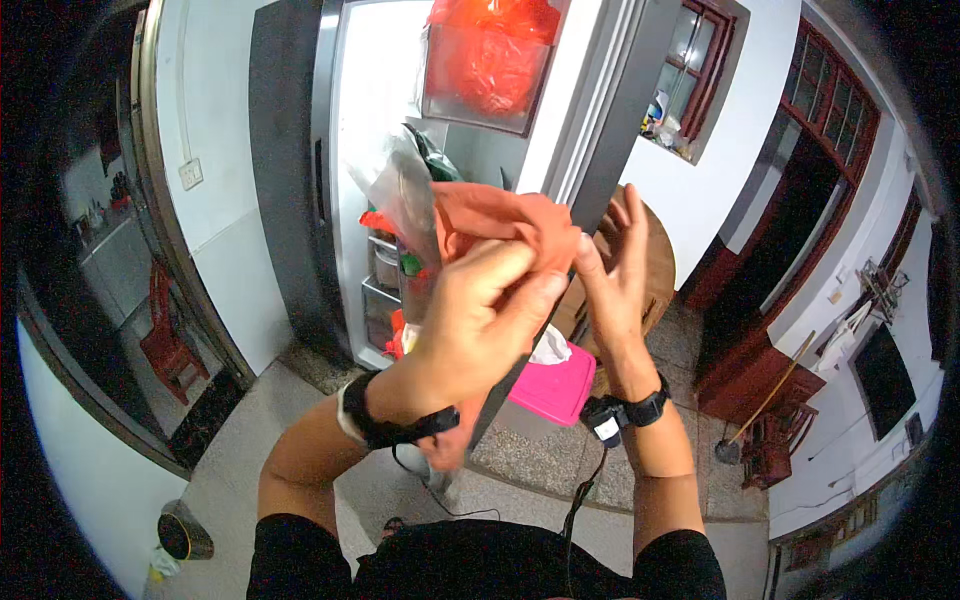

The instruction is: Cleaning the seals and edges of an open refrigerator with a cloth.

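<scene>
My left hand is closed on a bunched orange cloth in front of a refrigerator that stands open. A loose end of similar orange material hangs lower, below my left wrist. My right hand is at the cloth's right edge, its thumb touching it and some fingers raised. Whether that hand pinches the fabric is hidden. Just behind the cloth, a clear plastic bag shows to the left; what supports it cannot be seen. Both wrists wear black straps with devices and cables.
The refrigerator door stands close beside my hands, with red plastic bags in a bin above. Beyond the door are a bin with a pink lid and a round wooden table. A dark waste bin stands at lower left.
</scene>
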A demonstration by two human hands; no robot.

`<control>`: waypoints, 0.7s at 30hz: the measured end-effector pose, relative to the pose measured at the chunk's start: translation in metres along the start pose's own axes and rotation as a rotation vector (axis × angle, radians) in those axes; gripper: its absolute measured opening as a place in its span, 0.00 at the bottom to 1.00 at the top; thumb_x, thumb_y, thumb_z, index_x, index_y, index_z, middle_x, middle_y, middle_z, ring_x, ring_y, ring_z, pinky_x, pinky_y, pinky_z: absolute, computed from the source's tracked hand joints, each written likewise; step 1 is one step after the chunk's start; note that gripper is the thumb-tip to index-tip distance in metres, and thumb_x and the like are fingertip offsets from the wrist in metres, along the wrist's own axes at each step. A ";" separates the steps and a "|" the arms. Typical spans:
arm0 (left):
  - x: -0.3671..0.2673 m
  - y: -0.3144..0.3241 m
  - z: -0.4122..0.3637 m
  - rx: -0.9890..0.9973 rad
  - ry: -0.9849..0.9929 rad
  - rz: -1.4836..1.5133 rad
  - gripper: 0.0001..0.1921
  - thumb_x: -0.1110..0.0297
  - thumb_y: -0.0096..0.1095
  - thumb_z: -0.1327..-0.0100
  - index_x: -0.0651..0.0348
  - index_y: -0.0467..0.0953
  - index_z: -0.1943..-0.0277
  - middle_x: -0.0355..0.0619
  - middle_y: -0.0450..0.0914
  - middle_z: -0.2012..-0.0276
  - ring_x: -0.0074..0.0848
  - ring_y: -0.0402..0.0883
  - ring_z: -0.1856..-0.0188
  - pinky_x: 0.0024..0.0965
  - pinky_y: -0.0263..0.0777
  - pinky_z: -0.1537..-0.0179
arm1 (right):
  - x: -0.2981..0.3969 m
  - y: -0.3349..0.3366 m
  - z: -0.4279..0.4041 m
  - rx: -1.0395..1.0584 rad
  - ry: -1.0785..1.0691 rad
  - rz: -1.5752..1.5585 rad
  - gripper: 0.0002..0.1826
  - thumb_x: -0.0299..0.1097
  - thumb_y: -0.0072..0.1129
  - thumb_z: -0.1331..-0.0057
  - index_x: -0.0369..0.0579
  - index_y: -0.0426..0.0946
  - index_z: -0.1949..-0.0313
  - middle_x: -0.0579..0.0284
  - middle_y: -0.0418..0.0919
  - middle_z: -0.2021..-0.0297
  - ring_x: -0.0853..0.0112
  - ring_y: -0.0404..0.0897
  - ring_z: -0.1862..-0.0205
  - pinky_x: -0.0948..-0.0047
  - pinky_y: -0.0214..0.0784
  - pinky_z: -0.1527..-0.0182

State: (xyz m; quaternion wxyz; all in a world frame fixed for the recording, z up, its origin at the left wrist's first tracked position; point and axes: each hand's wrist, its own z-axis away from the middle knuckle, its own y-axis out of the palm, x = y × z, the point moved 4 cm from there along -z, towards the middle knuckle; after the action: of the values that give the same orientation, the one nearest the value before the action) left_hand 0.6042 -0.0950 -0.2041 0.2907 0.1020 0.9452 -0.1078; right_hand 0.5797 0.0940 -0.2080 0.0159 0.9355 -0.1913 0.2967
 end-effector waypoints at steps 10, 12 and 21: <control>0.024 0.014 -0.051 -0.105 0.508 -0.803 0.15 0.62 0.64 0.32 0.62 0.81 0.49 0.54 0.83 0.57 0.47 0.82 0.56 0.45 0.75 0.53 | -0.027 0.025 0.010 -0.079 -0.237 0.350 0.44 0.39 0.62 0.31 0.34 0.48 0.25 0.33 0.53 0.28 0.43 0.54 0.26 0.50 0.46 0.25; 0.021 0.009 -0.055 -0.097 0.555 -0.846 0.15 0.61 0.65 0.33 0.62 0.81 0.50 0.53 0.83 0.58 0.46 0.82 0.58 0.44 0.75 0.55 | -0.027 0.025 0.010 -0.083 -0.336 0.397 0.43 0.41 0.62 0.31 0.35 0.51 0.26 0.31 0.52 0.28 0.40 0.53 0.26 0.49 0.45 0.26; -0.010 -0.003 -0.117 -0.089 0.708 -0.960 0.12 0.60 0.60 0.29 0.58 0.80 0.52 0.50 0.81 0.59 0.44 0.82 0.57 0.41 0.77 0.55 | -0.030 0.025 0.013 -0.123 -0.322 0.398 0.42 0.42 0.60 0.31 0.35 0.52 0.26 0.33 0.51 0.28 0.43 0.54 0.26 0.50 0.46 0.26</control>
State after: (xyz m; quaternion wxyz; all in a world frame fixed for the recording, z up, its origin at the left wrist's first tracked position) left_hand 0.5499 -0.0682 -0.1034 -0.1191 -0.3189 0.9287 -0.1468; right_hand 0.5554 0.0790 -0.2375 -0.0166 0.9119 -0.3891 0.1293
